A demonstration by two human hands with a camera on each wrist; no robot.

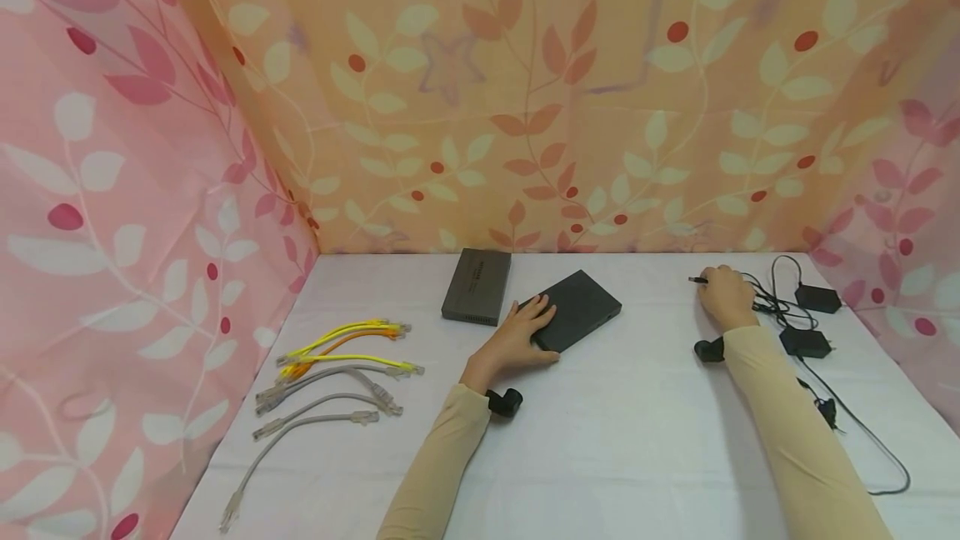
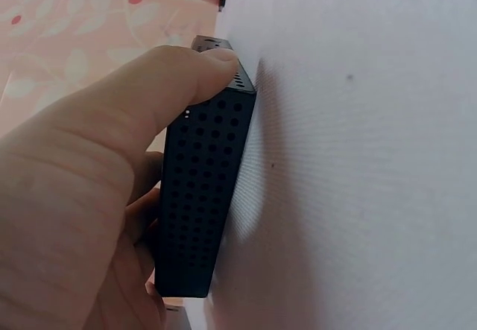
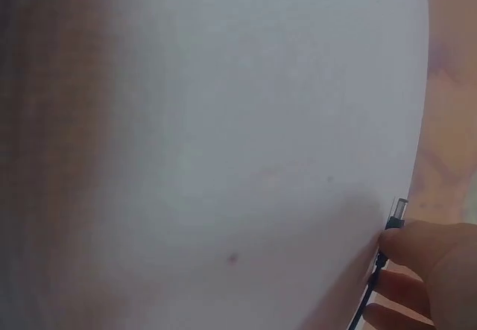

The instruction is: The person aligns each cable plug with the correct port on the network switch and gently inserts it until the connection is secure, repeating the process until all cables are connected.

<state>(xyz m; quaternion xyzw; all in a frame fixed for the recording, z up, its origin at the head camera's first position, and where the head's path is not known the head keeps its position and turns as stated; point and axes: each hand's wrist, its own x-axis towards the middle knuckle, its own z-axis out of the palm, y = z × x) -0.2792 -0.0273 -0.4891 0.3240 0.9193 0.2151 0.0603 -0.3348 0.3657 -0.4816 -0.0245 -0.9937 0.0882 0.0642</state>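
My left hand (image 1: 517,336) lies on a black network switch (image 1: 581,311) on the white table, fingers over its near left part. In the left wrist view the thumb (image 2: 186,80) runs over the perforated side of the switch (image 2: 201,188) to its corner, the other fingers partly hidden behind it. At the right, my right hand (image 1: 727,297) pinches the barrel plug (image 1: 698,279) of a black power cable. The right wrist view shows the plug's metal tip (image 3: 401,209) sticking out past thumb and fingers. A grey-brown network switch (image 1: 476,286) lies left of the black one.
Yellow and orange network cables (image 1: 345,340) and several grey network cables (image 1: 322,419) lie at the left. Two black power adapters (image 1: 806,343) with tangled cords (image 1: 780,302) lie at the right, near a small black cable piece (image 1: 827,411). A floral curtain (image 1: 525,107) stands behind the table.
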